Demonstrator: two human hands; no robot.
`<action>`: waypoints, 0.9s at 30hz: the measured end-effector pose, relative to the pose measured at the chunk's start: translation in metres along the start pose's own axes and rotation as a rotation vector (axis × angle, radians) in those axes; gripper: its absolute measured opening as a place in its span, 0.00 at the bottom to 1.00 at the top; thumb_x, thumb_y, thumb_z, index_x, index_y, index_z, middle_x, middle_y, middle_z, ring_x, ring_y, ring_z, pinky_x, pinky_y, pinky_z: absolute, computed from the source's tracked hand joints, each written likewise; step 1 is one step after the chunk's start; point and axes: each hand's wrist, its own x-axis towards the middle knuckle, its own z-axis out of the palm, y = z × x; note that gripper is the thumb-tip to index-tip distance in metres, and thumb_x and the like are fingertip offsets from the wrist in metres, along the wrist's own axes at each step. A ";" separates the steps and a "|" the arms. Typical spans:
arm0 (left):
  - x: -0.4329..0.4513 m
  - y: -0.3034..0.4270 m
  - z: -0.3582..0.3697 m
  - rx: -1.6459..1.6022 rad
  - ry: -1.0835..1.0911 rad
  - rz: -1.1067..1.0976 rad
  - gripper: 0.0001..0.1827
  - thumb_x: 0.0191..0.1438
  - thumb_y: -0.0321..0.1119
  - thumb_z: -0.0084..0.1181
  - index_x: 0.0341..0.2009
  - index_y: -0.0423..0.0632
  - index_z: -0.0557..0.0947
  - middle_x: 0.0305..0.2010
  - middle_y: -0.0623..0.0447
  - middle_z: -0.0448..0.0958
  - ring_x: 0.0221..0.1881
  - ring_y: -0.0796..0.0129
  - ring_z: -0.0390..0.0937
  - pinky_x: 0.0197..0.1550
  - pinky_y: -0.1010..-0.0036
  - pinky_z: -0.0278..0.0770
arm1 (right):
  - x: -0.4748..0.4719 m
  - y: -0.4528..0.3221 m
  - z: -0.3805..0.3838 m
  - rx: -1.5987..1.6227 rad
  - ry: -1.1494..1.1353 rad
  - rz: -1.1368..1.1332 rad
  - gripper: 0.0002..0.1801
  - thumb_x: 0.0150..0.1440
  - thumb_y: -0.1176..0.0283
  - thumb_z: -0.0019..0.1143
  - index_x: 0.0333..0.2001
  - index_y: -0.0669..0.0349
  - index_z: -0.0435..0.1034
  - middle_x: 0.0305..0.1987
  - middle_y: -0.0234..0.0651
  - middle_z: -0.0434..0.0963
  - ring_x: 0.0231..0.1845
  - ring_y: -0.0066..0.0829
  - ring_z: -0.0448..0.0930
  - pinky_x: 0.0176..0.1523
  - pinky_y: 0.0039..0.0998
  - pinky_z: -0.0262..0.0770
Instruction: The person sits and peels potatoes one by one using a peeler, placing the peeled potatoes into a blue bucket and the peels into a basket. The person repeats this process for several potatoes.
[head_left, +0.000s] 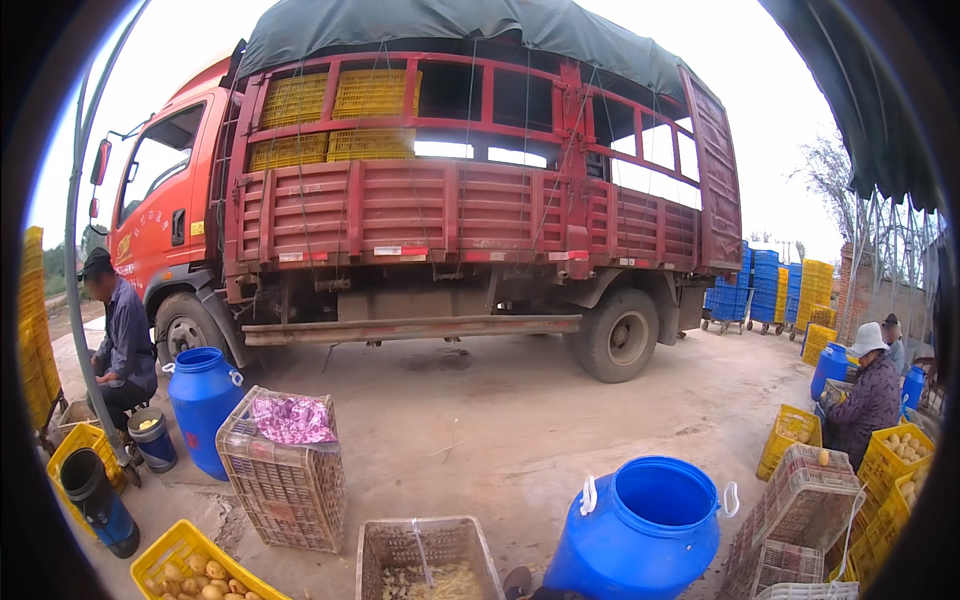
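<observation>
Neither of my hands is in view. Before me on the ground stands a blue plastic barrel (637, 525) with white handles and an open top. Left of it, a worn brown plastic crate (369, 559) holds peelings and scraps, and a pale strap hangs over its far wall. A yellow plastic crate (142, 564) with brownish, round produce (202, 574), which looks like potatoes, is at the bottom left. Behind these stands an upended brown crate (281, 491) with a pink and white patterned cloth (291, 420) on top. Part of a dark shoe (517, 580) shows beside the barrel.
A red truck (480, 210) with yellow crates stands across the yard. One seated person (127, 330) is at the left; others (862, 405) sit at the right near filled yellow crates. Another blue barrel (202, 409), dark buckets (97, 499), a metal pole (73, 262) and stacked brown crates (799, 499) stand nearby.
</observation>
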 end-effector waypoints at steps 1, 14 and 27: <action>0.003 -0.003 -0.004 -0.009 0.035 0.032 0.32 0.55 0.61 0.35 0.52 0.49 0.67 0.41 0.51 0.74 0.28 0.73 0.71 0.26 0.81 0.71 | -0.006 0.001 0.001 -0.010 -0.001 0.000 0.12 0.48 0.59 0.58 0.27 0.55 0.70 0.17 0.29 0.69 0.18 0.27 0.70 0.22 0.29 0.69; 0.037 0.028 -0.004 -0.054 -0.049 0.125 0.28 0.55 0.60 0.33 0.55 0.61 0.59 0.51 0.48 0.66 0.46 0.51 0.69 0.46 0.58 0.69 | 0.001 -0.086 0.051 -0.037 0.022 -0.276 0.07 0.48 0.74 0.57 0.31 0.57 0.66 0.24 0.24 0.71 0.18 0.14 0.69 0.19 0.14 0.64; 0.028 0.016 -0.031 -0.035 -0.029 0.165 0.40 0.45 0.67 0.40 0.55 0.53 0.59 0.50 0.51 0.67 0.47 0.55 0.69 0.44 0.65 0.69 | 0.016 -0.038 0.091 -0.247 -0.087 -0.111 0.07 0.47 0.73 0.59 0.30 0.61 0.70 0.23 0.24 0.70 0.20 0.12 0.64 0.23 0.13 0.57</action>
